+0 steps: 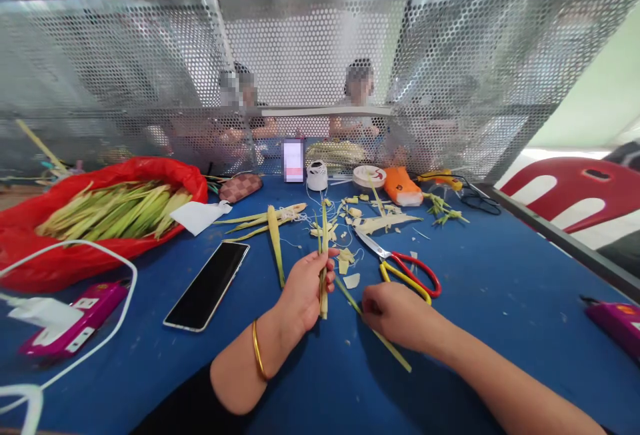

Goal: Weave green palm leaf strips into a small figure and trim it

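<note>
My left hand (303,288) is closed round a small upright bundle of pale green corn husk strips (325,232). To its right, low over the table, my right hand (393,312) has its fingers curled on a long narrow husk strip (397,356), whose ends stick out on both sides. Scissors (415,278) with one red and one yellow handle lie just beyond that hand, blades pointing away. A folded husk piece (275,238) rests left of the bundle. Husk scraps (345,262) and bits of white thread are scattered beyond my hands.
A red plastic bag (165,168) full of husks stands at left, near a black phone (207,285) and a purple power strip (83,315) with a white cable. A thread spool (317,176), a round tape roll (369,176) and an orange packet (403,186) line the perforated metal screen (310,42).
</note>
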`<state>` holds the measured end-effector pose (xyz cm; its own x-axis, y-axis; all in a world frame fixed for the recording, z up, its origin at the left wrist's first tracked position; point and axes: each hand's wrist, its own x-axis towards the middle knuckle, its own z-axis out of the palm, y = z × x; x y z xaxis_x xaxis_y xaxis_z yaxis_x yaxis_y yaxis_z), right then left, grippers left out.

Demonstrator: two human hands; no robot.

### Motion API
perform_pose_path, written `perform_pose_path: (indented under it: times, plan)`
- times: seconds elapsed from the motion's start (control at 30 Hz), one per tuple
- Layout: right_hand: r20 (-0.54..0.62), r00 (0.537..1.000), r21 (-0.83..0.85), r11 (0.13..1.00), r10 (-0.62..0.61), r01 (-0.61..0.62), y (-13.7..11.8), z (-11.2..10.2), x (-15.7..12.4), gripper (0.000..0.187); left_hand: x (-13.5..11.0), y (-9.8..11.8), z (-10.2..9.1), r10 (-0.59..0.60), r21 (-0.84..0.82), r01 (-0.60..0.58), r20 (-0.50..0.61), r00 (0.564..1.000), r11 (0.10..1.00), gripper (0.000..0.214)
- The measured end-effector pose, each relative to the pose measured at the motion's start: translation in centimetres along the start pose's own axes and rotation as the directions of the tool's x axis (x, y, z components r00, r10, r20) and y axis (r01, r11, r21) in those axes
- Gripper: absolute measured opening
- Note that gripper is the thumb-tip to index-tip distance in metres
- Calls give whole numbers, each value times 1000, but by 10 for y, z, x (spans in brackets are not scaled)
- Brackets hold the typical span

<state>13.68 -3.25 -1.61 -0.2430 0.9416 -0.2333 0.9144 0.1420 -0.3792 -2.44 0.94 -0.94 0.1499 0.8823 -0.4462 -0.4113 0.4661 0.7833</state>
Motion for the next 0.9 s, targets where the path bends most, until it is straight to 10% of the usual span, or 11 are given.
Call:
perform_pose_path:
  times: [0.2, 0.33, 0.47, 0.67, 0.9]
  plan:
    - [30, 997, 320, 945, 69, -74, 13, -9, 4, 8, -3, -2, 4, -4, 5, 4, -4, 1000, 1000, 18]
    - [-12, 994, 780, 624, 108, -58, 17, -15, 6, 14, -4, -6, 5, -52, 33, 52, -5, 999, 998, 14]
    - [-111, 987, 893, 448, 117, 47, 5, -8, 7, 24, -7, -17, 8, -177, 68, 169, 129, 976, 983, 14]
    - [-194, 965, 901, 421, 174, 105, 0, 6, 12, 22, -12, -22, 13, -248, 135, 228, 158, 956, 964, 14]
    - [-291, 943, 778, 614, 162, 135, 5, 20, 16, 17, -11, -26, 10, -235, 219, 200, 144, 961, 955, 16]
